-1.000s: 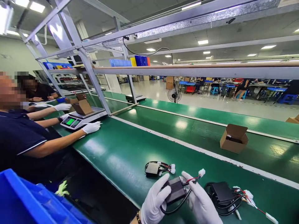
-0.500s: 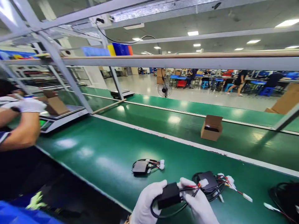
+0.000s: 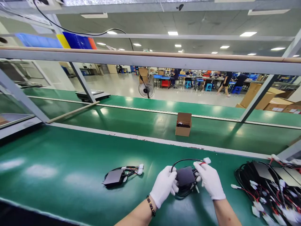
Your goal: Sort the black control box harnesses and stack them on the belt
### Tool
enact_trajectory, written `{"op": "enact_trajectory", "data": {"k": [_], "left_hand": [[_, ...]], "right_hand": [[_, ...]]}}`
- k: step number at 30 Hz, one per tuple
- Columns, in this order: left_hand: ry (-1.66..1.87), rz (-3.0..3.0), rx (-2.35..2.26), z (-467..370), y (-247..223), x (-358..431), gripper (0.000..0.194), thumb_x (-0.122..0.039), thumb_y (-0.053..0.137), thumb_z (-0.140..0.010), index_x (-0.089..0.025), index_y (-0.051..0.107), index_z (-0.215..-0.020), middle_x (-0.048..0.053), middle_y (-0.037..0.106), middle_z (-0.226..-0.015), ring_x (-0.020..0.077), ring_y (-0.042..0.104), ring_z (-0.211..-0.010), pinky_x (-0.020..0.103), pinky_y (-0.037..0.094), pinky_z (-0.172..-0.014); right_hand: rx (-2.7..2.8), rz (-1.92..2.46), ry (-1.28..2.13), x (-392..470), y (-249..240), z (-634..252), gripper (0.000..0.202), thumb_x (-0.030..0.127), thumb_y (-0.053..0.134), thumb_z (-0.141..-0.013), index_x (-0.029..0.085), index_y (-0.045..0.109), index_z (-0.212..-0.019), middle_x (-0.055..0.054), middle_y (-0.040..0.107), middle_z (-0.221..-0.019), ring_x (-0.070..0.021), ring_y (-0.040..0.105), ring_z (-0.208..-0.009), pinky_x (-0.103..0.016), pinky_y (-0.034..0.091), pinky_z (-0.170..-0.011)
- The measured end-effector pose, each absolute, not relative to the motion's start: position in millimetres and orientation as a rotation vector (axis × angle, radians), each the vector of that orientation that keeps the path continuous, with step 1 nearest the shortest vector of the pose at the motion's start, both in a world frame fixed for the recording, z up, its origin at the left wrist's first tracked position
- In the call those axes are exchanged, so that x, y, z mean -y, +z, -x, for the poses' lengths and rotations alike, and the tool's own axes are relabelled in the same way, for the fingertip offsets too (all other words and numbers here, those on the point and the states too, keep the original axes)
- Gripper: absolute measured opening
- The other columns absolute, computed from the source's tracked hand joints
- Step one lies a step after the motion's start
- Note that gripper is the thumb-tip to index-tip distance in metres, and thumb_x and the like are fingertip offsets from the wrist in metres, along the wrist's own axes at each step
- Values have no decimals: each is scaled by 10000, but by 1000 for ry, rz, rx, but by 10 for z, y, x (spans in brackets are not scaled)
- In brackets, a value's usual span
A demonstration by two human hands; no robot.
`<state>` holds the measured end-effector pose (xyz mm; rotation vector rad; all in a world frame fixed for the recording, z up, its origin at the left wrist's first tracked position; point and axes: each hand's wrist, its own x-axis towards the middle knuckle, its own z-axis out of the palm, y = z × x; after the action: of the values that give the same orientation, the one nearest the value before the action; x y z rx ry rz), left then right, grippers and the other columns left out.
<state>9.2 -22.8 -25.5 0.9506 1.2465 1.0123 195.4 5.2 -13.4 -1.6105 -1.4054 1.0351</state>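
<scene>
A flat black controller box with a coiled black cable lies between my two white-gloved hands, low over the green bench. My left hand is closed on its left edge and the cable loop. My right hand pinches the wires on the other side, beside a white connector. Whether a second box lies beneath I cannot tell. To the left, a similar controller box rests on the bench with its wires and white plugs pointing right.
Many such boxes with tangled wires form a pile at the right. An open cardboard carton with dark contents stands beyond the white divider strip. Metal posts carry a shelf rail across the front. A scale sits further back.
My view has swung right, bringing the pile into sight and taking the co-worker out. My hands now hold the box flatter, and the separate box behind them no longer shows apart.
</scene>
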Motion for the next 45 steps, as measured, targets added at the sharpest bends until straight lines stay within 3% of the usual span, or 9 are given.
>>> {"op": "enact_trajectory", "data": {"k": [4, 9, 12, 16, 20, 25, 32, 39, 45], "left_hand": [[976, -933, -1273, -111, -416, 149, 460, -546, 590, -778, -148, 494, -988, -69, 520, -471, 114, 515, -326, 163, 337, -294], [922, -903, -1296, -72, -426, 195, 823, -604, 608, -771, -93, 357, -1366, -76, 543, -493, 105, 493, -318, 178, 317, -341], [878, -1026, -1459, 169, -356, 264, 802, -630, 518, -824, -95, 370, -1403, -57, 557, -546, 122, 512, -376, 228, 383, -396], [925, -1653, -1902, 1022, -406, 337, 569, -556, 445, -887, -141, 564, -1258, 90, 682, -965, 235, 654, -886, 393, 514, -862], [408, -2009, -2398, 2103, -684, 367, 704, -397, 621, -738, -67, 487, -1345, 204, 491, -1409, 427, 343, -1349, 539, 283, -1107], [38, -1892, -2192, 2653, -863, 396, 793, -13, 483, -626, -151, 412, -1404, 103, 492, -1427, 275, 440, -1325, 353, 389, -1048], [517, -1871, -2161, 2169, -466, 545, 203, -251, 575, -795, -213, 636, -985, 77, 700, -968, 276, 659, -928, 348, 506, -785], [990, -2420, -2032, 1519, -196, 924, 422, -224, 657, -757, -211, 584, -1172, 90, 669, -1039, 313, 608, -1050, 494, 490, -931], [991, -2557, -1981, 1275, -39, 1026, 603, -147, 610, -745, -131, 447, -1325, 125, 648, -1056, 320, 573, -1085, 609, 391, -1035]], "right_hand": [[1614, 1627, 867, -219, -308, -2035, 301, 442, 532, -857, 228, 655, -685, -39, 644, -585, -163, 569, -464, -269, 414, -461], [1801, 1596, 590, -251, -377, -2152, 271, 285, 603, -752, 267, 740, -984, -92, 730, -920, -179, 608, -659, -271, 410, -566], [1897, 1640, 271, -165, -332, -2275, 338, 312, 530, -821, 273, 712, -1103, -103, 727, -999, -203, 631, -705, -284, 436, -580], [1865, 1653, -61, 22, -242, -2478, 374, 434, 455, -916, 226, 693, -1115, -125, 701, -1107, -263, 664, -884, -340, 512, -712], [1687, 1465, -188, 224, -198, -2520, 346, 459, 526, -920, 181, 691, -1040, -119, 723, -1045, -265, 684, -909, -369, 522, -849], [1773, 1118, 169, 486, -262, -2055, 194, 251, 580, -915, 250, 678, -1082, -48, 734, -1021, -202, 686, -907, -294, 526, -850], [2225, 962, 1117, 667, -531, -846, 343, 379, 491, -918, 241, 690, -674, 20, 658, -637, -147, 596, -639, -229, 470, -656], [1363, 830, 1955, 517, -514, -420, 589, 611, 526, -886, 186, 553, -1293, -104, 652, -1078, -214, 645, -848, -348, 532, -747], [1285, 735, 1986, 519, -455, -400, 312, 498, 566, -910, 268, 674, -1090, -64, 673, -1004, -198, 628, -741, -340, 532, -687]]}}
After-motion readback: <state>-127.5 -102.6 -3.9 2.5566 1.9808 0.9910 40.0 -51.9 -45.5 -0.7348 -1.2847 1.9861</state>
